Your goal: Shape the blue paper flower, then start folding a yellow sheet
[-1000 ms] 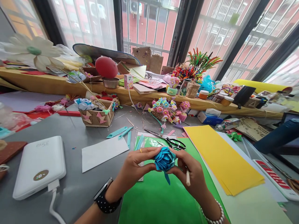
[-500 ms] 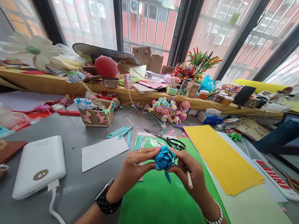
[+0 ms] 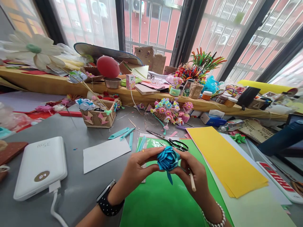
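While the left side of the blue paper flower (image 3: 168,158) is pinched between thumb and fingers of the left hand (image 3: 136,163), its right side is gripped by the right hand (image 3: 198,168), in whose curled fingers a pale stick (image 3: 193,182) is clasped. The flower is held above the green sheet (image 3: 165,201).

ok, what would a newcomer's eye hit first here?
Likely the blue paper flower, held between the left hand and right hand above the green sheet. Next, the bright yellow paper to the right of the hands, and the red ball at the ledge, left of centre.
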Available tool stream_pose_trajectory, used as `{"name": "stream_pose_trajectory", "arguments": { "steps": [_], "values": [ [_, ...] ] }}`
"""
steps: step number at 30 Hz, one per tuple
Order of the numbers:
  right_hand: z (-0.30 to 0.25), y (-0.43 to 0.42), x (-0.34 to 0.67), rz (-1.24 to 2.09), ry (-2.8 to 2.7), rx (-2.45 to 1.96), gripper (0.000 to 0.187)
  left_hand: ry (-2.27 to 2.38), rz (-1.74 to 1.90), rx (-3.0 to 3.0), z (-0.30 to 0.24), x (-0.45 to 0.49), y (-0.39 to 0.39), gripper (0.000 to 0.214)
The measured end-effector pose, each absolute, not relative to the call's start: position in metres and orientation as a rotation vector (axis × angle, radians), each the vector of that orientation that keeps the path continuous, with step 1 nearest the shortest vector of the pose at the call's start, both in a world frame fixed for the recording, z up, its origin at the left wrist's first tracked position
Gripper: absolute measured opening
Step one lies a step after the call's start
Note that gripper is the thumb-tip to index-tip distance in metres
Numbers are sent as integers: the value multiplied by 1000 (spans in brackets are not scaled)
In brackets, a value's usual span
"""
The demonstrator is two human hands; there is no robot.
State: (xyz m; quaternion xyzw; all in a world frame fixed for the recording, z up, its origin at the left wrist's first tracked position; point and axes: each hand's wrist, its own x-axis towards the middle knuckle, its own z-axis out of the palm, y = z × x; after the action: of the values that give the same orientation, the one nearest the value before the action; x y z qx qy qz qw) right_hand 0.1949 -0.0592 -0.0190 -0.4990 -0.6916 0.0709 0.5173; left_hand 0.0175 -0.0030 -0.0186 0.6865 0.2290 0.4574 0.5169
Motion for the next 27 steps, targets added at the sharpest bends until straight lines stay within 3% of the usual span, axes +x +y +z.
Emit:
{"name": "stream_pose_trajectory", "arguments": {
  "steps": [7,13,27],
  "values": [
    [-22,-58,198,216,-1696,-1219,42,454,996,1492,-22,20,-5,62],
    [-23,-57,199,220,-1753,-1176,47,454,999,1562,-19,19,-5,50],
    [-20,-60,194,110,-1706,-1148,32,537,1136,1549,-16,21,-7,45]
  ]
}}
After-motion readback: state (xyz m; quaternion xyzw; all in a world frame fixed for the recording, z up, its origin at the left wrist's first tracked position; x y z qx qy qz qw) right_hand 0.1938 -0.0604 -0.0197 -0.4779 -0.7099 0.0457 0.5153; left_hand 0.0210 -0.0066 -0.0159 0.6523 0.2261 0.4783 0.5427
